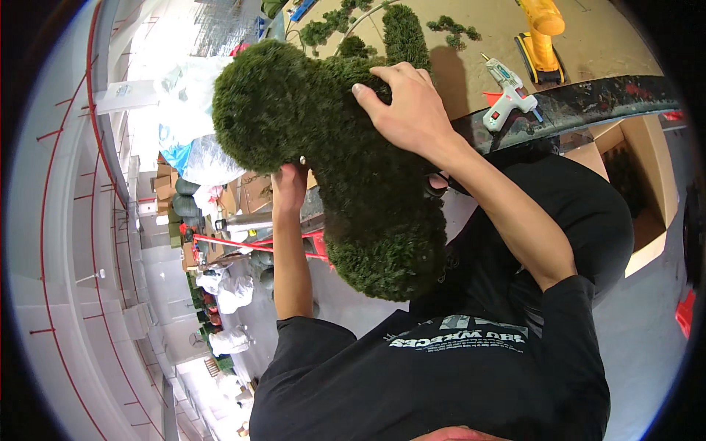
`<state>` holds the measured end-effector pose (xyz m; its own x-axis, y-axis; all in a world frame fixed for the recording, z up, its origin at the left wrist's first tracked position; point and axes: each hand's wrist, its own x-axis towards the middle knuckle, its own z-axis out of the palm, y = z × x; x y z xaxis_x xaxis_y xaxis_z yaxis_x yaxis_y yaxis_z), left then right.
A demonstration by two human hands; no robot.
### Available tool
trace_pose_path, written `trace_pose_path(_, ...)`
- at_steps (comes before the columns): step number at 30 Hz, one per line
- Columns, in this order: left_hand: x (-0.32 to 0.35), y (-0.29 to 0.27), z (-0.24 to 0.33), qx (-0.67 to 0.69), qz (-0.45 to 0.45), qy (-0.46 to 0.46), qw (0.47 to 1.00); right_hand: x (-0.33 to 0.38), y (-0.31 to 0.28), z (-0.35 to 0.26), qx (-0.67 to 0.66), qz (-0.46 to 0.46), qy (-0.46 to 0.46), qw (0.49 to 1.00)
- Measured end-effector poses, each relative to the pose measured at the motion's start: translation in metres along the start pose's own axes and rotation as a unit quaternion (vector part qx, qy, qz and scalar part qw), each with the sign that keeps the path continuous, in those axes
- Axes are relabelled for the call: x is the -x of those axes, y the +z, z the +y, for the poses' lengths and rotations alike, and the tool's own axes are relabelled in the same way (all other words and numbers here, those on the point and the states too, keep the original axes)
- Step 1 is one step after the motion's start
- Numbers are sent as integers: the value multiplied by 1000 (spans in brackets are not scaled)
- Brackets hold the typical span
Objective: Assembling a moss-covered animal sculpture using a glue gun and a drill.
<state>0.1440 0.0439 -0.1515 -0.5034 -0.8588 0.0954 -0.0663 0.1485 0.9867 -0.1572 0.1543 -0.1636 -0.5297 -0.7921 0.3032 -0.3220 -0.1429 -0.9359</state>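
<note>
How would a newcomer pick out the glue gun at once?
Find the tan worktable at the top of the view. Right of the right hand, at the table's dark near edge, lies the glue gun. Its white body and red switch set it apart from the bulkier yellow-and-black power tool beside it.

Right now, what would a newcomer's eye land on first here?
First, the big shaggy green shape mid-picture, with the right hand resting on it and the left hand partly hidden below its left lobe. Next, the bright yellow power tool and white glue gun at upper right, on the table.
</note>
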Motion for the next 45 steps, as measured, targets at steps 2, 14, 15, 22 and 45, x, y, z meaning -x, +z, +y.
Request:
trace_pose_path(2,5,-2,0,1,-15,-4,1000,8,1,-7,14,-4,-31,999)
trace_pose_path(14,21,-3,-11,-6,120,-18,993,20,5,-14,44,13,-156,987)
trace_pose_path(15,21,-3,-11,-2,114,-30,993,21,4,-14,49,10,-160,986)
trace_pose_path(22,27,-21,-13,-51,116,-28,992,10,-7,-18,-15,-37,-63,997)
trace_pose_path(45,104,55,28,72,38,-155,985,101,-103,-68,-309,72,133,939)
